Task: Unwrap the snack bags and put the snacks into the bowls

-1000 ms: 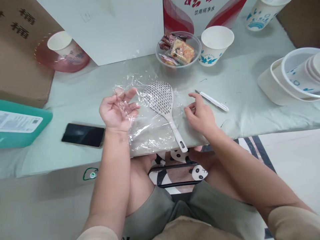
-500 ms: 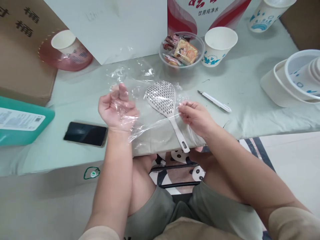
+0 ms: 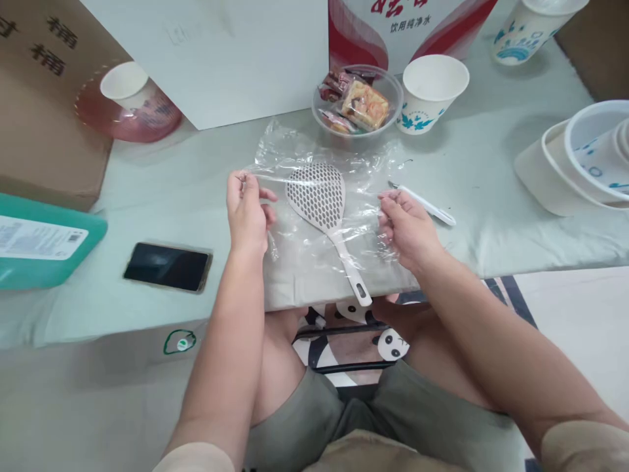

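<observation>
Between my hands a clear plastic bag [image 3: 280,141] is stretched above a light-coloured slotted strainer ladle [image 3: 317,195]. The ladle lies on the cloth-covered table, its handle pointing toward me over the front edge. My left hand [image 3: 249,208] pinches the bag's left side between thumb and forefinger, the other fingers loosely curled. On the right side, my right hand [image 3: 407,223] grips the bag's edge with its fingers closed. Just behind the right hand lies a white pen-shaped cutter [image 3: 427,204], its tip partly behind the film. Whether the ladle touches the film, I cannot tell.
A phone [image 3: 168,266] lies left of my left arm, near a green container [image 3: 44,242]. Behind the bag stand a bowl of wrapped snacks [image 3: 358,131] and a paper cup [image 3: 432,92]. White containers [image 3: 550,170] stand at right; boxes [image 3: 211,59] line the back.
My left hand has turned over and moved right, now pinching the bag's edge. My right hand has shifted right. The bag is spread wider over the ladle, which lies in nearly the same place.
</observation>
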`<state>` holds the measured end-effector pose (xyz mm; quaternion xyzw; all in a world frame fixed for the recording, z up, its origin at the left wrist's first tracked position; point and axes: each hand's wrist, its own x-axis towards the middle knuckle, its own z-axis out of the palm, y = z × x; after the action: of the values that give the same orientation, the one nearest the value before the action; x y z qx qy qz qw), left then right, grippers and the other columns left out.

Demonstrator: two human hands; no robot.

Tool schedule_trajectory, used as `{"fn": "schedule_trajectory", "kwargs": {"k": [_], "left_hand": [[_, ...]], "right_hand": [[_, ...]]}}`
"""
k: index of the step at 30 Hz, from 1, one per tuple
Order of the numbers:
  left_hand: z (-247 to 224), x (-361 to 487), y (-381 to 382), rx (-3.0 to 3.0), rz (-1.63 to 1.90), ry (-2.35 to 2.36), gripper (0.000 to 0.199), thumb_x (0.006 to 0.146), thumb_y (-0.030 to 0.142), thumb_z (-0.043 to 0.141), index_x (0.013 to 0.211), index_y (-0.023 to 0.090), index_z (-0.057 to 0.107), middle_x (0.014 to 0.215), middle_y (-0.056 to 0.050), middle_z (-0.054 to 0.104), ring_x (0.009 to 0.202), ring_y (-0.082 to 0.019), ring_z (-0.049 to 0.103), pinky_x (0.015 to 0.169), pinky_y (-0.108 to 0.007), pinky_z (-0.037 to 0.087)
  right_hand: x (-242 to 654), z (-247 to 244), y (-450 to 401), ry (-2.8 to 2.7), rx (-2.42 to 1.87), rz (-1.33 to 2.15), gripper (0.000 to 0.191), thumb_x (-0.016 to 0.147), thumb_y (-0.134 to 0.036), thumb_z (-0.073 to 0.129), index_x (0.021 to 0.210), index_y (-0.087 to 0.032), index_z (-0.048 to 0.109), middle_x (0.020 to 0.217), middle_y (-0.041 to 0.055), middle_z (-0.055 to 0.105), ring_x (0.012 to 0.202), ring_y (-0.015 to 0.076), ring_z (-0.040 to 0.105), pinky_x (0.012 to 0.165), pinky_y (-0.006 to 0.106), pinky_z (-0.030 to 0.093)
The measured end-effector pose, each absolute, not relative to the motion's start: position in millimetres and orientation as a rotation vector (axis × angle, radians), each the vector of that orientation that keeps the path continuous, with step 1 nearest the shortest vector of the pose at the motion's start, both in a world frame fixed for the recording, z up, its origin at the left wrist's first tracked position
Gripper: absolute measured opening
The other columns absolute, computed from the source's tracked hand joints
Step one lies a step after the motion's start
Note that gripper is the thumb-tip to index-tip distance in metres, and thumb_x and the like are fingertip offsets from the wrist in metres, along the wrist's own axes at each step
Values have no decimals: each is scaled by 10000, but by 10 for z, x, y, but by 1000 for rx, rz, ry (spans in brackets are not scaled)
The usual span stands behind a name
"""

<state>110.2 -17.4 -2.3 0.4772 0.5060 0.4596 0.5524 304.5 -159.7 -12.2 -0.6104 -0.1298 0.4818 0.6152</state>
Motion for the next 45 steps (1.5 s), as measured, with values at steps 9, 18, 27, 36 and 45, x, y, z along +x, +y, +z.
{"fn": "schedule_trajectory", "kwargs": {"k": [9, 18, 27, 36, 45], "left_hand": [[-36, 1056, -123, 1141, 1037, 1257, 208, 1036, 302, 527, 847, 223, 490, 492, 115, 384, 358, -24, 319, 407, -226, 97], [-25, 952, -68, 1149, 1187, 1188, 262, 888, 374, 721, 705, 235, 596, 486, 54, 509, 399, -51, 396, 392, -225, 215], [-131, 893, 30, 1188, 1266, 1186, 188, 924, 406, 689, 864, 234, 642, 611, 43, 653, 507, -82, 555, 466, -252, 315], [-367, 778, 120, 1557, 1114, 731, 726, 714, 430, 925, 1335, 340, 560, 906, 27, 773, 834, -157, 710, 764, -306, 518], [-341, 879, 88, 1544, 1077, 929, 346, 762, 277, 851, 1085, 284, 727, 911, 12, 799, 585, -108, 658, 568, -271, 520]], "right_hand": [[3309, -336, -1588, -259, -1424, 759, 356, 888, -475, 732, 1157, -329, 550, 546, -106, 468, 343, 76, 344, 353, 215, 242], [3346, -339, -1715, -709, -1425, 641, 279, 966, -559, 616, 1071, -300, 627, 878, -2, 730, 425, 67, 426, 424, 270, 374], [3306, -299, -1758, -1158, -1594, 693, 231, 849, -325, 740, 1068, -254, 733, 781, -8, 668, 718, 168, 627, 725, 363, 530], [3370, -316, -1789, -1061, -1538, 502, 304, 871, -217, 659, 1167, -284, 669, 913, 14, 734, 838, 189, 707, 832, 403, 600], [3341, -278, -1815, -936, -1521, 561, 260, 959, -349, 617, 1206, -291, 676, 873, 14, 766, 635, 167, 695, 742, 395, 624]]}}
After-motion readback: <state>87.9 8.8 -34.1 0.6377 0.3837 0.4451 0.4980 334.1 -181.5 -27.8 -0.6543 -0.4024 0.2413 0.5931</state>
